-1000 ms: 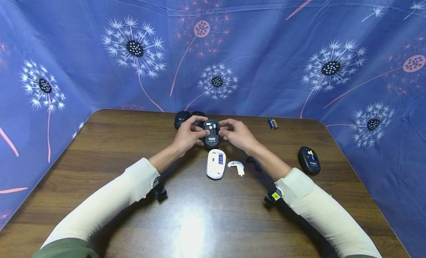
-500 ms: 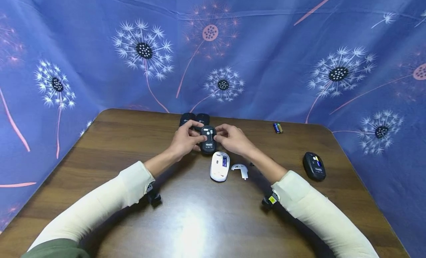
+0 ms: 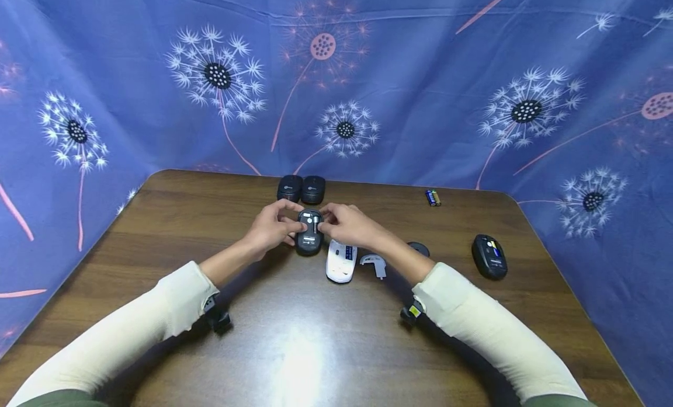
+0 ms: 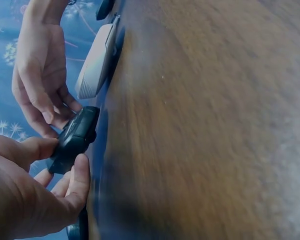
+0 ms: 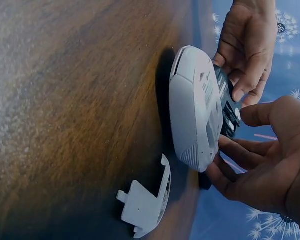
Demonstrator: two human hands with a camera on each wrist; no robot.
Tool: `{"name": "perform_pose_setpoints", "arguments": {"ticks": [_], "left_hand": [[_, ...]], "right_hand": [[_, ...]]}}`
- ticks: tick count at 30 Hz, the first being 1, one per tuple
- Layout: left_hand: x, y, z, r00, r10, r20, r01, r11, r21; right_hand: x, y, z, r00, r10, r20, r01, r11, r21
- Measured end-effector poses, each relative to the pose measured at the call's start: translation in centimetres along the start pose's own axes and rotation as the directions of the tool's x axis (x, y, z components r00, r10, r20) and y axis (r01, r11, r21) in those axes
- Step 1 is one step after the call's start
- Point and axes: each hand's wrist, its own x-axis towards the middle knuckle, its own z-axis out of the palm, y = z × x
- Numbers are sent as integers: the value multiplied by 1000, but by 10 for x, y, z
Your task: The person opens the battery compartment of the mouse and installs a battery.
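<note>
A black computer mouse (image 3: 309,243) lies underside up between both hands, its battery slot showing. My left hand (image 3: 269,229) grips its left side, thumb on the underside and fingers at the edge, as the left wrist view also shows. From the other side, my right hand (image 3: 348,225) pinches the right edge beside the slot. Just right of the held mouse is a white mouse (image 3: 339,265), underside up on the table. Its loose white battery cover (image 5: 145,205) lies beside it. The right hand overlaps the white mouse's far end in the head view.
Two black mice (image 3: 312,190) stand at the table's back edge. A pair of batteries (image 3: 433,198) lies at the back right, and another upturned black mouse (image 3: 489,257) at the right. A dark rounded piece (image 3: 419,247) shows behind the right forearm.
Both hands have moved left and nearer with the black mouse, from behind the white mouse to its left side. The two black mice at the back are now fully uncovered.
</note>
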Motion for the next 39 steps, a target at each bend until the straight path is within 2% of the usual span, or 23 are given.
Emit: {"name": "perform_pose_setpoints", "arguments": {"ticks": [8,13,21,27,29,31,36,39], "left_hand": [[0,-6,-3,997,-55,48,55,998,15],[-1,-10,-3,996,-58,70,57,998,22],[-3,-13,-2,993,-51,105,53,998,-25],[-3,-15,0,992,-46,121,49,998,-24],[-3,-15,0,991,-48,121,50,999,-17],[-4,-14,0,991,-51,122,53,999,-12],[-2,-10,0,989,-77,128,78,997,-4],[-1,-7,-2,986,-88,139,88,996,12]], "right_hand": [[4,-1,4,998,13,58,-8,996,-84],[4,-1,6,996,46,74,-39,994,-101],[2,1,4,997,43,56,-36,990,-133],[0,3,2,997,58,47,-51,990,-135],[3,8,2,997,57,57,-49,990,-130],[16,32,10,999,14,43,-9,992,-128],[39,68,21,999,-10,45,16,991,-134],[35,60,15,999,11,51,-4,992,-123]]}}
